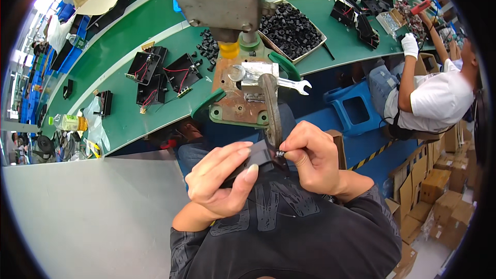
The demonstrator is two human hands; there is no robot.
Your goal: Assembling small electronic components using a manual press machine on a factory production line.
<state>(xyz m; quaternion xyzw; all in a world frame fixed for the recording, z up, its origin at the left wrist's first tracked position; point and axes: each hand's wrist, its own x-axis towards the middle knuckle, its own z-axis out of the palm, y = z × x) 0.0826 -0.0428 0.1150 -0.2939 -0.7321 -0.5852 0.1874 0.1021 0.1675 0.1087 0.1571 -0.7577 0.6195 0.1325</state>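
Observation:
Close to my chest, my left hand (219,181) grips a black plastic housing (260,157), thumb on the near side and fingers along the far one. The fingertips of my right hand (314,159) are pinched at the housing's right end, on a small dark piece with light spots (280,153); its kind is too small to make out. Just beyond the housing, a worn metal bar (270,104) reaches toward me from the bench press (214,0). An open-end wrench (292,83) lies across the press base (238,115).
Black boxes with red wires (183,71) lie on the green bench (121,124) at left. Behind the press stands a carton of small black parts (321,36). To the right are a blue stool (354,111), a co-worker (439,90) and stacked cardboard boxes (436,183).

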